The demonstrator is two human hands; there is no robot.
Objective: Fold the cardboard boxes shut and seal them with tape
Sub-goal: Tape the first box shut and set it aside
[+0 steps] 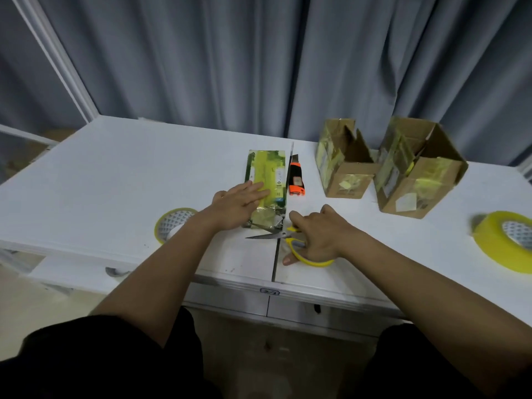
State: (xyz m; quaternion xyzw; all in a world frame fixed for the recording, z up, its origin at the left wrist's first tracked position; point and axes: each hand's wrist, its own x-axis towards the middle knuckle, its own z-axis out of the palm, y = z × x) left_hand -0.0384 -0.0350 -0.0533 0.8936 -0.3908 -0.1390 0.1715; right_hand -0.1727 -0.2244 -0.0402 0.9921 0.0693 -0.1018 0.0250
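Three boxes, two tape rolls

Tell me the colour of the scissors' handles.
Yellow: the scissors in the right hand, clearest in the head view.

your flat box, wrapped in yellow-green tape, lies at the table's middle. far right stand two brown boxes, flaps open, side by side. one tape roll lies near left, another at the right edge.
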